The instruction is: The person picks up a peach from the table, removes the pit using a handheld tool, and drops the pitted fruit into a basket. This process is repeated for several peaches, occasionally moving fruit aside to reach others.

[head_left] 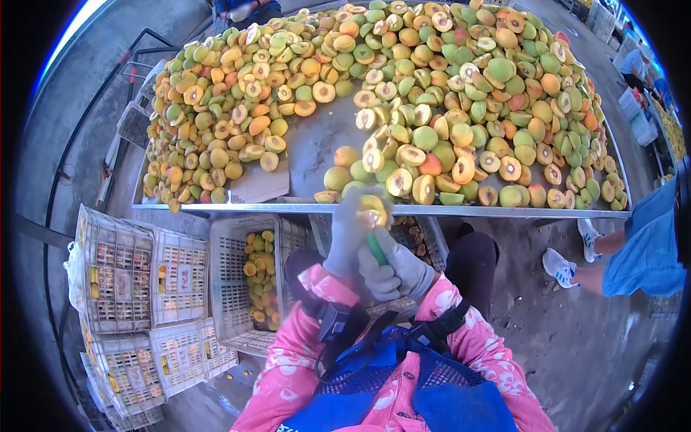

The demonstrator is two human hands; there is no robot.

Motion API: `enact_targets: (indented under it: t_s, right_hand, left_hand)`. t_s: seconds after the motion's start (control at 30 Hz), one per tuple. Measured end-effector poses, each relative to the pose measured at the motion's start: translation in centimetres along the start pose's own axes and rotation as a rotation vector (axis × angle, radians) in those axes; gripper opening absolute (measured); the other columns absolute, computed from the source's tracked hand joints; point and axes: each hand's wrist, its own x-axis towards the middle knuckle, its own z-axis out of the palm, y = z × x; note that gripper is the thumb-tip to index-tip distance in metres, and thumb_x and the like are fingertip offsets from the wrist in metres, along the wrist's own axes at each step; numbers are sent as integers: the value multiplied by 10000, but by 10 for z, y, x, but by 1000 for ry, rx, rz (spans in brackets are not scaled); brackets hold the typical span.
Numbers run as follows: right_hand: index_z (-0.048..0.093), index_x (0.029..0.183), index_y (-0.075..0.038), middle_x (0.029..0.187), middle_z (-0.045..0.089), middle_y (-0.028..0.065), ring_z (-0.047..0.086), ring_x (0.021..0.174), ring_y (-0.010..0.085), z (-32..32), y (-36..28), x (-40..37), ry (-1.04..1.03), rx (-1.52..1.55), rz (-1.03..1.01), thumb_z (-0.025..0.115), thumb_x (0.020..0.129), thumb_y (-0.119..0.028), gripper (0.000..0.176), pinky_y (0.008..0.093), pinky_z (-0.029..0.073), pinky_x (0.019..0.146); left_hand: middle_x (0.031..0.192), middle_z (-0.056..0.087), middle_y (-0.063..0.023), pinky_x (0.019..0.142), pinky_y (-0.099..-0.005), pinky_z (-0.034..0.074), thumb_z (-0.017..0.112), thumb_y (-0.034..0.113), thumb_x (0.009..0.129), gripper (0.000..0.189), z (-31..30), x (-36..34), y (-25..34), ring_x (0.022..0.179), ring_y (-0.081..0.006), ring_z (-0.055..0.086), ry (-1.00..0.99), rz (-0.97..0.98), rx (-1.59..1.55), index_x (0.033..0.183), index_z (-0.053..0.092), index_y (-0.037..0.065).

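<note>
My left hand [347, 234], in a grey glove and blurred by motion, is closed around a cut peach half [372, 209] just in front of the table edge. My right hand [392, 268], gloved alike, grips a tool with a green handle [376, 248]. The tool's tip meets the cut face of the peach, where the pit area is; its shape is too blurred to make out. Beyond both hands lies a large heap of peaches [461, 108], many of them halved with pits showing, on a metal table [327, 144].
Below the table on the left stands a white crate [223, 288] holding peach pieces [260, 281]. Stacked crates [119, 288] rise farther left. Another crate [432, 248] sits under my hands. A person's legs [612, 248] are at the right, and another person [248, 11] is across the table.
</note>
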Motion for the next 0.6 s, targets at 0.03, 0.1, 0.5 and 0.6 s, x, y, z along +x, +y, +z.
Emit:
enact_targets:
  t_s: [0.03, 0.1, 0.5, 0.6]
  right_hand:
    - [467, 726, -125, 505, 255, -75, 224, 371, 57, 5, -1, -1, 0, 3, 0, 360, 911, -664, 580, 221, 188, 348]
    - [498, 714, -95, 504, 354, -45, 351, 391, 100, 19, -5, -5, 387, -286, 17, 384, 935, -619, 580, 268, 304, 370]
    - [578, 893, -58, 741, 621, 213, 614, 701, 400, -68, -7, -9, 931, -1888, -182, 582, 889, -358, 300, 511, 463, 605]
    - [569, 953, -50, 750, 625, 229, 614, 692, 419, -73, -5, -29, 918, -1760, -263, 563, 890, -374, 330, 505, 478, 630]
  left_hand:
    - [816, 626, -67, 660, -282, 495, 489, 114, 913, 207, -8, -1, -11, 707, -169, 596, 139, -51, -131, 1033, 614, 3]
    - [855, 629, -95, 720, -309, 495, 533, 88, 888, 193, -17, -21, -1, 787, -204, 604, 457, 50, -74, 1041, 615, 3]
    - [1152, 575, -139, 901, -431, 456, 674, 131, 767, 420, -76, 86, 5, 1073, -335, 546, 285, 512, 1461, 1178, 597, 92]
    - [1172, 560, -164, 927, -458, 431, 673, 174, 746, 483, -86, 158, -30, 1086, -374, 530, -165, 605, 1685, 1216, 574, 119]
